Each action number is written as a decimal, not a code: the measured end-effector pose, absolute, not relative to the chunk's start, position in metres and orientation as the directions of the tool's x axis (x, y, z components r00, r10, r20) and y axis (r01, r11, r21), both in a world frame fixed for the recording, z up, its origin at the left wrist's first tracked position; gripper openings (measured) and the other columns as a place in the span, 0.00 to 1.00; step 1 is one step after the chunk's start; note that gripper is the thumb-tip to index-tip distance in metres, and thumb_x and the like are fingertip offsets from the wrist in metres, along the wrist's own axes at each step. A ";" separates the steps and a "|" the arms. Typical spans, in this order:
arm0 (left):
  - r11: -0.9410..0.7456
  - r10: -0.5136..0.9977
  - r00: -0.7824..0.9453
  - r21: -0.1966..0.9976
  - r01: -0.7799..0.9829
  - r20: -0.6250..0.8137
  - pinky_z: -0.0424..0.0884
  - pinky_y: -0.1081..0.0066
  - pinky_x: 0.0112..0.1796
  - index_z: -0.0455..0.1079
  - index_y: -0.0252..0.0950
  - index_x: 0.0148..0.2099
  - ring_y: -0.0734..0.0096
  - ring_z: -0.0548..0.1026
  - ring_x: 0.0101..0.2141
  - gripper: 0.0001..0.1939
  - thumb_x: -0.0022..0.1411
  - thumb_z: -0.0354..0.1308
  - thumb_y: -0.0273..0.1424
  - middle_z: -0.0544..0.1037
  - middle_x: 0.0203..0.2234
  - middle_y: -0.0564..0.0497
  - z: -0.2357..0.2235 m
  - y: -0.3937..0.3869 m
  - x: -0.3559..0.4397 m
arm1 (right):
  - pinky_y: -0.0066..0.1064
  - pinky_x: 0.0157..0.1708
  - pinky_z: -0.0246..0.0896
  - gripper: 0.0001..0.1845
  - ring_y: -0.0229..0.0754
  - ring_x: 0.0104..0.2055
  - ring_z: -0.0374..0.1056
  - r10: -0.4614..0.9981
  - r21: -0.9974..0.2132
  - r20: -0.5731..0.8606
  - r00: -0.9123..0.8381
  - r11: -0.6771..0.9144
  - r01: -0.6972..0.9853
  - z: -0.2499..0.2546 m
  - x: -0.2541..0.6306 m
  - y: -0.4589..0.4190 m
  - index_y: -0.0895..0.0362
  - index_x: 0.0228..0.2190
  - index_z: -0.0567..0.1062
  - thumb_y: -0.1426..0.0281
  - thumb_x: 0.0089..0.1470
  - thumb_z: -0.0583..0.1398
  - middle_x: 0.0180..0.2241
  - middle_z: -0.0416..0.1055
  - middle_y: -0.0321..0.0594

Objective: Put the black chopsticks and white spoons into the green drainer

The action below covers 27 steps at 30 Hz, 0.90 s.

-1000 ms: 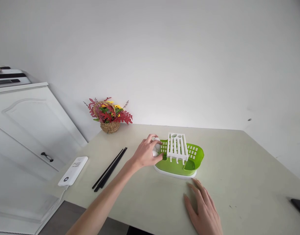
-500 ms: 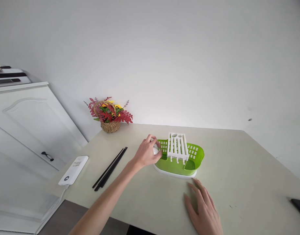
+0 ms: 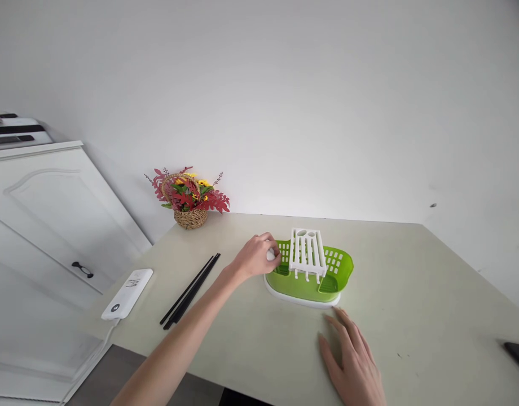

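Pale wall (image 3: 285, 113) rises behind a light greenish surface (image 3: 412, 282), and from my end I can see a wicker basket of flowers (image 3: 190, 219) at the back and a white cabinet (image 3: 52, 225) off to the left. Near the middle sits the green basket (image 3: 302, 290), upright on its white base (image 3: 299, 301), with a slotted white rack (image 3: 308, 272) across its middle and small hooks hanging at the front.

At the green basket's left end I have the left hand (image 3: 254, 258), its fingers curled and closed on a small rounded white piece (image 3: 270, 254). Much of that piece is hidden, so I can't tell whether it touches the green basket or is held just above or beside it. The right hand (image 3: 350, 352) lies low near the front right of the white base, fingers apart and gripping nothing; whether a fingertip touches the base I can't say.

As I judge it, the larger parts are together: base underneath, basket on it, rack in place. What looks unfinished is the white piece, since the fingers haven't let it go. Well apart to the left lie the black sticks (image 3: 194, 290) and a white device (image 3: 128, 293) with a cable, neither one in hand.
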<state>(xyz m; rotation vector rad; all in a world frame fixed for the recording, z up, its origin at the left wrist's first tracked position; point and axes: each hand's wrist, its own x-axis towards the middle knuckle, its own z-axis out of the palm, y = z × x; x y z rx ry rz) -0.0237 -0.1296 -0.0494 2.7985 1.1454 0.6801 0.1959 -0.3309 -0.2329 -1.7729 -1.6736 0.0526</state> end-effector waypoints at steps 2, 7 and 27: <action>-0.721 0.687 0.644 0.201 0.663 0.338 0.73 0.69 0.39 0.78 0.39 0.34 0.66 0.80 0.34 0.05 0.63 0.61 0.30 0.80 0.38 0.49 -0.046 -0.126 -0.022 | 0.50 0.57 0.71 0.23 0.55 0.66 0.64 0.891 -0.500 0.421 0.171 0.071 0.863 -0.231 0.195 -0.331 0.48 0.59 0.68 0.57 0.66 0.56 0.67 0.64 0.43; -0.684 0.721 0.649 0.097 0.723 0.243 0.70 0.70 0.32 0.80 0.38 0.34 0.65 0.79 0.31 0.09 0.64 0.59 0.30 0.80 0.34 0.46 -0.038 -0.124 -0.010 | 0.52 0.58 0.70 0.22 0.56 0.65 0.65 0.862 -0.527 0.465 0.205 0.083 0.846 -0.227 0.190 -0.331 0.49 0.58 0.69 0.57 0.67 0.53 0.65 0.66 0.45; -0.687 0.692 0.619 0.075 0.723 0.371 0.69 0.71 0.29 0.79 0.37 0.25 0.70 0.76 0.24 0.16 0.65 0.58 0.30 0.80 0.25 0.48 -0.045 -0.111 0.005 | 0.51 0.57 0.70 0.21 0.56 0.65 0.64 0.871 -0.547 0.442 0.212 0.075 0.834 -0.225 0.189 -0.332 0.49 0.57 0.70 0.58 0.66 0.54 0.65 0.66 0.44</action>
